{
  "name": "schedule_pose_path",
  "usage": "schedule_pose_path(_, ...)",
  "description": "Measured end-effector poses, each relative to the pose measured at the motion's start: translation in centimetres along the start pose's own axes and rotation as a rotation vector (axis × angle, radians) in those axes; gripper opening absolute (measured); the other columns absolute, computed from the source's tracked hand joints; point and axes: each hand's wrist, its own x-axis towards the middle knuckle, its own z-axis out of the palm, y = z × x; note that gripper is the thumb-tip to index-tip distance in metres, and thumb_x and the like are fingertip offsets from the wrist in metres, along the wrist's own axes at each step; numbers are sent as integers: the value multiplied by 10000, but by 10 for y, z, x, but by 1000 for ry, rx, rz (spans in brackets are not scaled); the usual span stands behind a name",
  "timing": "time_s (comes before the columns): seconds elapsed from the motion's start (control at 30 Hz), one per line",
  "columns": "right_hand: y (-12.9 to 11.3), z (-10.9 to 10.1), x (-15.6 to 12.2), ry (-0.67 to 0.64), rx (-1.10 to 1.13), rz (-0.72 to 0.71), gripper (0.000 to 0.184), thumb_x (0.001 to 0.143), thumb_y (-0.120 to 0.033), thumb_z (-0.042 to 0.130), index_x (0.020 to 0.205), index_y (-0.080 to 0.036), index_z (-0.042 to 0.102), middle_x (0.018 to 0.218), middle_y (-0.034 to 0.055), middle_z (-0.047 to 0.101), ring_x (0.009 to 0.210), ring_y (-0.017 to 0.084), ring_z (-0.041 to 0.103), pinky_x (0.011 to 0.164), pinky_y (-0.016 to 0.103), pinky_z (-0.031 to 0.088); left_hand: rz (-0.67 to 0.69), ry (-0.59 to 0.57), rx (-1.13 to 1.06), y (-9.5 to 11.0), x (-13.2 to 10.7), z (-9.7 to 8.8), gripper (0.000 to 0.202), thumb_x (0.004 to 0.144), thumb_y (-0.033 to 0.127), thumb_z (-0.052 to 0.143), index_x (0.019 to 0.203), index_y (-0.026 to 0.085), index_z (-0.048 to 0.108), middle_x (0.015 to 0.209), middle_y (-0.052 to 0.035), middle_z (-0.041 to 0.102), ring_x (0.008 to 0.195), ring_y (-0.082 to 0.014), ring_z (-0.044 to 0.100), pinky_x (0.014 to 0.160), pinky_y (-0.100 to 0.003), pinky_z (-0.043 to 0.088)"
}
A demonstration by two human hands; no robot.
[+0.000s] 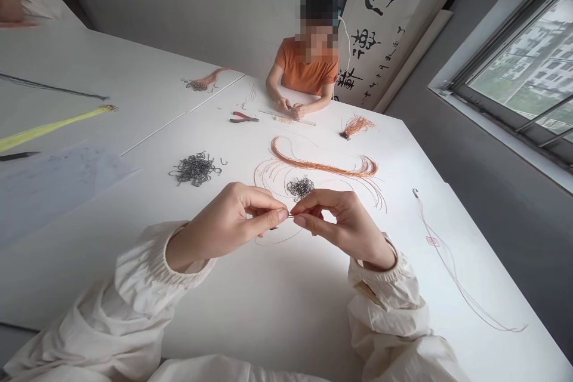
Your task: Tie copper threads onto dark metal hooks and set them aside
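Note:
My left hand (230, 221) and my right hand (342, 221) meet above the table, thumb and forefinger pinched on each side. Between the fingertips shows a short dark shank of a fish hook (290, 215), mostly covered by my fingers. A thin orange line loops below my left fingers; where it ends is hidden. Just beyond my hands lies a small pile of dark fish hooks (301, 187). Behind that stretches a curved bundle of orange fishing line (313, 164), with loose strands curling around it. A larger heap of hooks (196, 169) sits to the left.
Across the white table (286, 322) sits a person in an orange top (307, 65), hands together over small items. Red-handled pliers (244, 117) lie near them. Tied hook bundles (356, 126) rest farther back. A hook with long line (447, 262) lies right, yellow strands (58, 126) left.

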Motion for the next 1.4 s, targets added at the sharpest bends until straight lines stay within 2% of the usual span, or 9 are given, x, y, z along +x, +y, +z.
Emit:
schedule_pose_path(0.17, 0, 3, -1, 62, -66, -28, 84, 855, -190, 633, 837, -147, 703, 761, 35, 665, 633, 89, 513, 594, 236, 454, -32, -46, -52, -1, 1, -2, 270, 911, 277, 563, 731, 154, 724, 660, -21, 622, 577, -101, 553, 532, -193, 469)
schedule_pose_path(0.37, -1, 2, -5, 18, -111, -40, 83, 843, -148, 612, 820, -148, 692, 702, 16, 617, 617, 86, 495, 571, 228, 432, -97, -225, -189, -1, 1, -7, 166, 872, 271, 631, 945, 194, 759, 760, -20, 677, 635, -96, 579, 602, -182, 517)
schedule_pose_path(0.47, -1, 2, -5, -4, -131, -53, 90, 837, -128, 603, 823, -151, 689, 685, 10, 599, 606, 86, 489, 570, 231, 430, -119, -250, -194, -3, 1, -8, 170, 870, 272, 636, 959, 204, 764, 775, -24, 688, 655, -102, 585, 615, -187, 520)
schedule_pose_path(0.77, -2, 0, -6, -69, -173, -96, 106, 830, -116, 594, 844, -168, 685, 709, 18, 608, 619, 99, 510, 590, 242, 448, -112, -236, -207, -1, 1, -5, 165, 862, 265, 629, 856, 164, 759, 725, -31, 674, 604, -102, 578, 569, -188, 520)
schedule_pose_path(0.87, -1, 0, -5, -68, -166, -93, 99, 840, -128, 596, 854, -170, 685, 710, 16, 609, 621, 99, 511, 596, 244, 455, -100, -189, -152, -1, 1, -5, 188, 876, 266, 612, 790, 164, 745, 695, -19, 650, 582, -92, 557, 550, -176, 491)
schedule_pose_path(0.93, 0, -1, -5, -57, -157, -83, 89, 842, -164, 622, 904, -170, 686, 729, 18, 616, 638, 101, 527, 616, 249, 470, -76, -138, -107, -1, 0, -5, 204, 882, 259, 605, 757, 167, 737, 675, -9, 627, 578, -88, 539, 539, -170, 463)
schedule_pose_path(1.1, 5, -3, -6, -39, -156, -73, 254, 822, -232, 683, 1067, -171, 657, 835, 35, 647, 705, 115, 569, 664, 268, 500, -54, -71, -68, -1, 0, -5, 227, 892, 247, 593, 726, 162, 724, 668, -6, 616, 588, -89, 531, 536, -168, 437)
schedule_pose_path(1.4, 1, 1, -7, -5, -145, -103, 142, 862, -210, 639, 983, -146, 678, 765, 22, 613, 657, 93, 521, 612, 249, 469, -54, -65, -90, 1, 1, -5, 220, 891, 239, 597, 715, 160, 701, 657, 8, 598, 598, -79, 523, 532, -144, 435)
